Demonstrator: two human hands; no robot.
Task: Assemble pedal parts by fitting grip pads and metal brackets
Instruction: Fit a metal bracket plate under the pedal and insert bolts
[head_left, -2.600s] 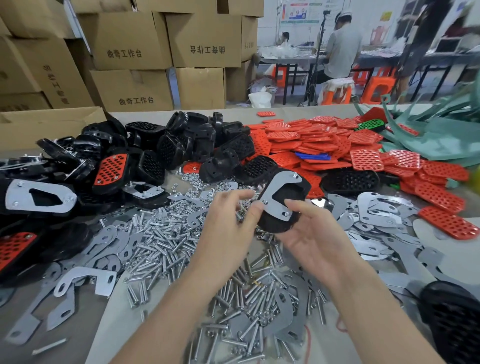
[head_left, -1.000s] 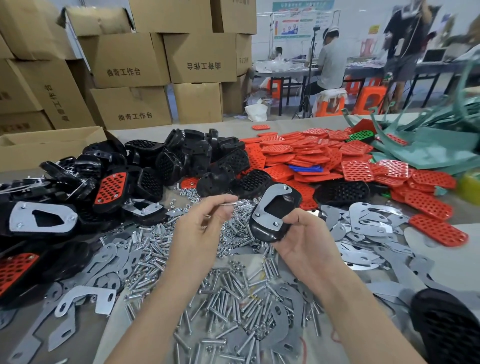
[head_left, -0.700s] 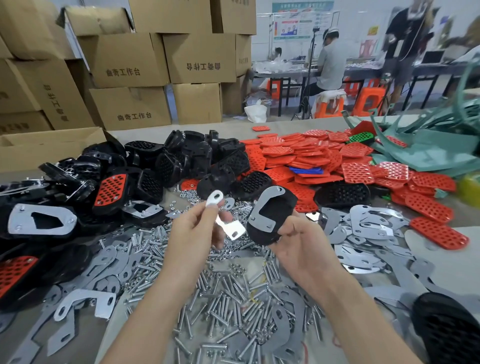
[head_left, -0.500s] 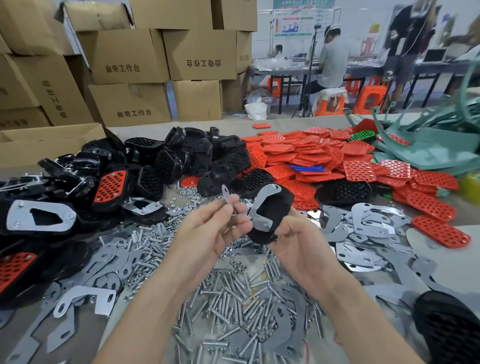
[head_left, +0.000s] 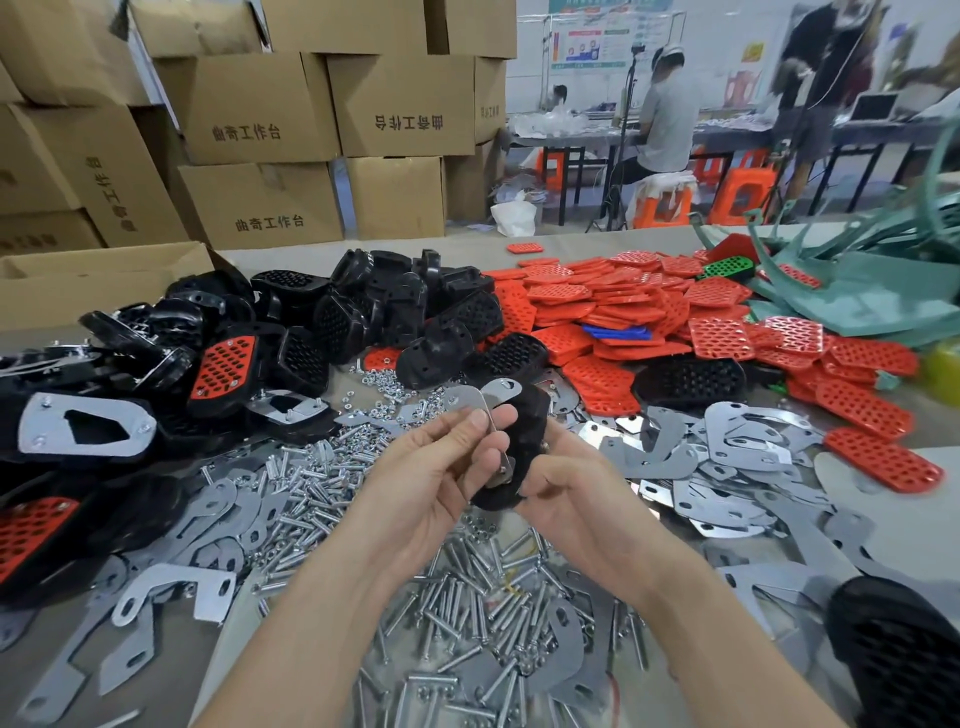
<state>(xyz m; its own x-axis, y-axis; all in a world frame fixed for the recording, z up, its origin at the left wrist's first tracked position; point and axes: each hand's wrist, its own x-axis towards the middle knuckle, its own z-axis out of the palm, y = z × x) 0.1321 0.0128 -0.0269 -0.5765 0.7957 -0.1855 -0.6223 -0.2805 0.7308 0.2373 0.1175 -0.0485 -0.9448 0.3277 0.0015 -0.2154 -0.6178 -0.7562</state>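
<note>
My right hand (head_left: 563, 486) grips a black pedal body (head_left: 524, 441) from below, held on edge above the table. A metal plate (head_left: 501, 391) lies on the pedal's face, its top end showing above my fingers. My left hand (head_left: 441, 467) pinches a small bent metal bracket (head_left: 465, 399) between thumb and fingers and holds it against the pedal's left side. Most of the bracket's lower part is hidden behind my fingers.
Loose bolts (head_left: 462, 597) and flat metal brackets (head_left: 727, 457) cover the table in front. Black pedal bodies (head_left: 363, 312) pile up at the left and back, red grip pads (head_left: 649, 312) at the right. Cardboard boxes (head_left: 260, 130) stand behind; people work at far tables.
My left hand picked a small metal bracket from the pile and brought it against the pedal. My right hand turned the pedal more on edge and drew it closer.
</note>
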